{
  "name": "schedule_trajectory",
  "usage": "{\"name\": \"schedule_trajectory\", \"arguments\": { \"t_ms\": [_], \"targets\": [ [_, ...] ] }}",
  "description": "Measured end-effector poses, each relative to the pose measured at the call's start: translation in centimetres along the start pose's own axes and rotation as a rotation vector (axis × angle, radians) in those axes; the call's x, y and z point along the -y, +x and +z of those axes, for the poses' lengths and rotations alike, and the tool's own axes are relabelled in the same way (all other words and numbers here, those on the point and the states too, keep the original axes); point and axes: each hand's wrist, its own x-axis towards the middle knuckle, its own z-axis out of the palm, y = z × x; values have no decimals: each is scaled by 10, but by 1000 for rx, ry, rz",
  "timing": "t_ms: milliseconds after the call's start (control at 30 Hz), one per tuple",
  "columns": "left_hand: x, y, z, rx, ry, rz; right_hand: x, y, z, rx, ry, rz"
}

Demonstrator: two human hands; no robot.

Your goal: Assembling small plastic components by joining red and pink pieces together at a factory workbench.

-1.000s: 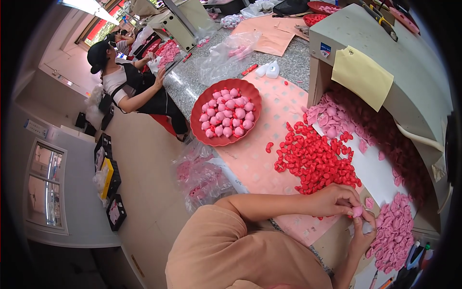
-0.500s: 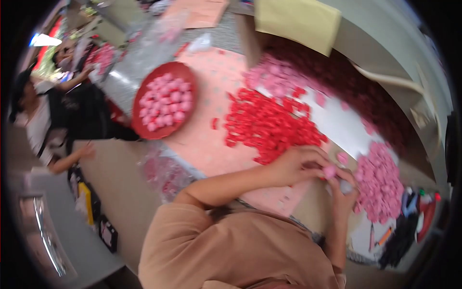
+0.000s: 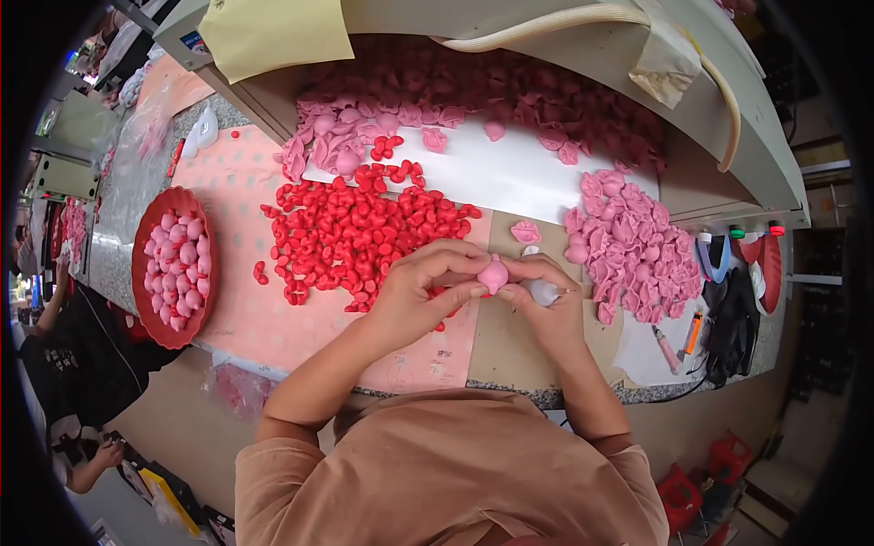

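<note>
My left hand [image 3: 428, 289] pinches a round pink piece [image 3: 493, 276] with a small tip on top, and a bit of red shows at its underside. My right hand [image 3: 557, 314] meets it from the other side, its fingertips at the same piece. Tucked in the right hand is a small translucent bottle [image 3: 543, 291] with a thin nozzle. To the left of my hands spreads a heap of small glossy red pieces [image 3: 355, 232]. A pile of thin pink pieces [image 3: 633, 250], petal-like, with some balls among them, lies to the right. One loose pink piece [image 3: 525, 232] sits just beyond my fingers.
A red scalloped tray [image 3: 146, 300] of pink balls stands at the far left. Behind the red heap, a grey hooded box [image 3: 765, 150] covers more pink pieces. A cutter [image 3: 666, 350], an orange tool [image 3: 694, 333] and black gloves [image 3: 731, 314] lie right. Another person [image 3: 77, 364] is far left.
My view has swung to the right, so the table and heaps appear shifted left. Both hands have stayed together at the pink piece, with the bottle still in the right hand.
</note>
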Motion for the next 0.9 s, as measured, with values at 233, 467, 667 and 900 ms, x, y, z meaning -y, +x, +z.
{"name": "schedule_trajectory", "arguments": {
  "t_ms": [233, 467, 667, 900],
  "targets": [
    [2, 2, 0, -8, 30, 57, -3, 1, 0, 6, 17, -24],
    [7, 4, -5, -26, 214, 173, 9, 4, 8, 16, 150, 37],
    [3, 5, 6, -98, -47, 83, 5, 3, 4, 15, 96, -90],
    [1, 5, 8, -60, -223, 1, -3, 0, 3, -8, -20, -182]
  ]
}}
